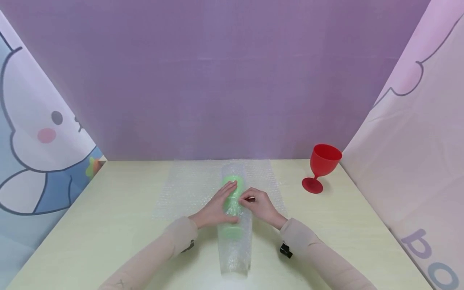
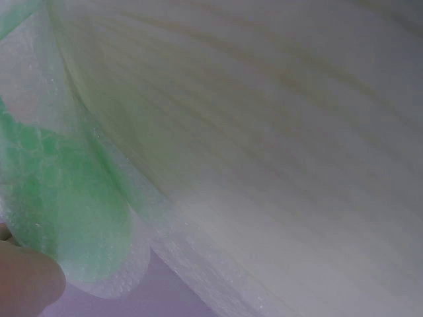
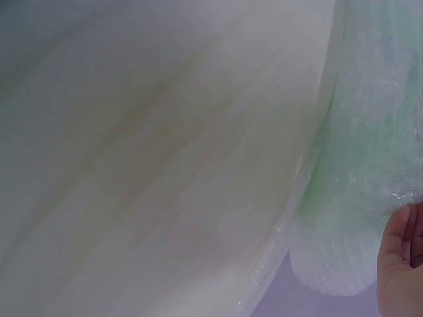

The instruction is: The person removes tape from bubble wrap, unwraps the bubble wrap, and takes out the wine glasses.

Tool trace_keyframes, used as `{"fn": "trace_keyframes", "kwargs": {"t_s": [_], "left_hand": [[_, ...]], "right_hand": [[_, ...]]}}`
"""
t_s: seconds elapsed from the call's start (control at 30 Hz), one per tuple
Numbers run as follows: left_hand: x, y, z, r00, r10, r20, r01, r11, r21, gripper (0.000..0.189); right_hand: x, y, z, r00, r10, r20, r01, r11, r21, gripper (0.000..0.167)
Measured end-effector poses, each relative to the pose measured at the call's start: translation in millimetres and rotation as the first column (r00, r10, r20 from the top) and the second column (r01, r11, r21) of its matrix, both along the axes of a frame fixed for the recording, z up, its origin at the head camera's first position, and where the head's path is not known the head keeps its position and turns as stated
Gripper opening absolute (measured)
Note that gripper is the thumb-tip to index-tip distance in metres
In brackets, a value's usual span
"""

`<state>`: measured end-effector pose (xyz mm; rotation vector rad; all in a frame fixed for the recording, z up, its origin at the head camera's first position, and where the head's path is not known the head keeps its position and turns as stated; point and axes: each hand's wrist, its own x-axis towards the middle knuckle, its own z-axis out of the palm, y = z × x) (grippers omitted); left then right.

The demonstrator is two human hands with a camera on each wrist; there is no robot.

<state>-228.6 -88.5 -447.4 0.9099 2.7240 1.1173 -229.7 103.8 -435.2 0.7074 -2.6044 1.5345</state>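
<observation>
A green goblet-shaped thing (image 1: 232, 207) lies lengthwise on the table inside a roll of clear bubble wrap (image 1: 235, 255). Its green shows through the layers in both wrist views. My left hand (image 1: 218, 206) rests on the roll from the left, fingers extended toward the far end and thumb spread toward the near end. From the right, my right hand (image 1: 262, 204) pinches the bubble wrap between thumb and curled forefinger, close to the roll's middle. In the right wrist view those fingertips (image 3: 400, 221) sit right at a creased bit of the film.
A red goblet (image 1: 324, 159) stands upright at the back right of the pale table (image 1: 108, 217). Under and behind the roll lies a flat sheet of bubble wrap (image 1: 192, 181). A purple backdrop (image 1: 224, 80) and printed side panels (image 1: 409, 161) enclose the table.
</observation>
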Motion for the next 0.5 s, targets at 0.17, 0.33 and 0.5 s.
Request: {"fn": "trace_keyframes", "kwargs": {"t_s": [0.17,0.33,0.5], "left_hand": [[-0.2,0.7,-1.0,1.000,0.009,-0.007,-0.009,1.000,0.000,0.107],[-0.1,1.0,0.1,1.000,0.010,0.006,-0.010,1.000,0.012,0.108],[0.0,1.0,1.0,1.000,0.007,0.022,-0.007,1.000,0.018,0.108]], "right_hand": [[-0.5,1.1,-0.7,1.000,0.002,0.011,-0.002,1.000,0.004,0.008],[-2.6,2.4,-2.1,1.000,0.003,0.028,-0.003,1.000,0.005,0.009],[-4.7,3.5,-4.2,0.999,0.002,0.042,-0.002,1.000,-0.003,0.009]]}}
